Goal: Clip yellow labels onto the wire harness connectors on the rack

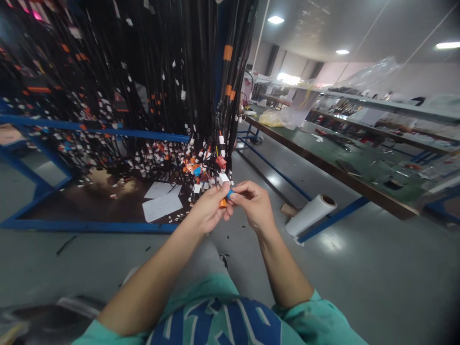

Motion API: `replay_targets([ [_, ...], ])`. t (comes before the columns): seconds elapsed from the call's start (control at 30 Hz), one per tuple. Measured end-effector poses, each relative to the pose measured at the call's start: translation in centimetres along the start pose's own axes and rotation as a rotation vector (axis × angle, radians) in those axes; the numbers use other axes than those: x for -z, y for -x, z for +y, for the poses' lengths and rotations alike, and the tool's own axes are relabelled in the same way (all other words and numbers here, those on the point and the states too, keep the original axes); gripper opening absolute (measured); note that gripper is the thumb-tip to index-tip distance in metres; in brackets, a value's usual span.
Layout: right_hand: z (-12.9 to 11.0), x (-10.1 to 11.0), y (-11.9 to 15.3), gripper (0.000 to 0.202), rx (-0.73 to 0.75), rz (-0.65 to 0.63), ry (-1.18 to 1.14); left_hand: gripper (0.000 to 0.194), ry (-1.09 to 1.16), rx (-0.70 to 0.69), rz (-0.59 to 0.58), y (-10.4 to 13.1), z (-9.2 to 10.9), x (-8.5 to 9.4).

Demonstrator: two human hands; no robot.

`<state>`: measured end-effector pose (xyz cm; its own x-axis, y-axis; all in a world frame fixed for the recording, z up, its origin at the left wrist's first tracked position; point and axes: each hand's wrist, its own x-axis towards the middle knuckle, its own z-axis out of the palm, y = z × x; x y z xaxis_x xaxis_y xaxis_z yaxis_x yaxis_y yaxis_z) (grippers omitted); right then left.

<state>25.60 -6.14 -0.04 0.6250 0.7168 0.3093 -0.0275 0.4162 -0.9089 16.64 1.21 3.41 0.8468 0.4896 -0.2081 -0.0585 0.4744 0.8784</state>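
Observation:
Both hands meet at the low end of a hanging bundle of black wire harnesses (201, 72). My left hand (207, 211) is closed around a cluster of connectors, with an orange connector (223, 203) poking out below its fingers. A small blue connector (229, 194) sits between the two hands, pinched by the thumb and fingers of my right hand (254, 203). Just above them hang a white connector (223, 178) and a red connector (221, 162). The fingers partly hide the pieces they hold.
A blue metal rack (108, 226) carries the harnesses, with white paper sheets (163, 203) on its brown base. To the right stands a green-topped workbench (323, 151). A roll of clear film (311, 214) leans by its leg. Small scraps lie on the grey floor.

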Motion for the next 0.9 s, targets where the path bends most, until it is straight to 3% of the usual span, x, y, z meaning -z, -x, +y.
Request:
replay_targets([
  [0.1,-0.3,0.5,0.1,0.021,0.107,0.027,0.106,0.037,0.148,0.094,0.057,-0.1,0.5,-0.4],
  [0.23,-1.4,0.7,1.0,0.006,0.495,0.125,0.441,0.041,0.359,0.215,0.145,-0.4,1.4,-0.5],
  [0.37,-1.9,0.0,1.9,0.013,0.755,0.008,0.954,0.044,0.442,0.183,0.041,-0.7,1.4,-0.1],
  [0.5,-1.8,-0.5,1.9,0.019,0.819,0.016,1.258,0.045,0.462,0.165,0.001,-0.6,0.9,0.1],
  [0.7,-1.6,-0.3,1.3,0.021,0.778,0.011,1.230,0.045,0.490,0.212,-0.066,-0.4,1.1,0.3],
  [0.9,-0.9,-0.2,1.2,0.027,0.862,0.061,1.282,0.048,0.531,0.228,-0.056,-0.2,1.4,0.2],
])
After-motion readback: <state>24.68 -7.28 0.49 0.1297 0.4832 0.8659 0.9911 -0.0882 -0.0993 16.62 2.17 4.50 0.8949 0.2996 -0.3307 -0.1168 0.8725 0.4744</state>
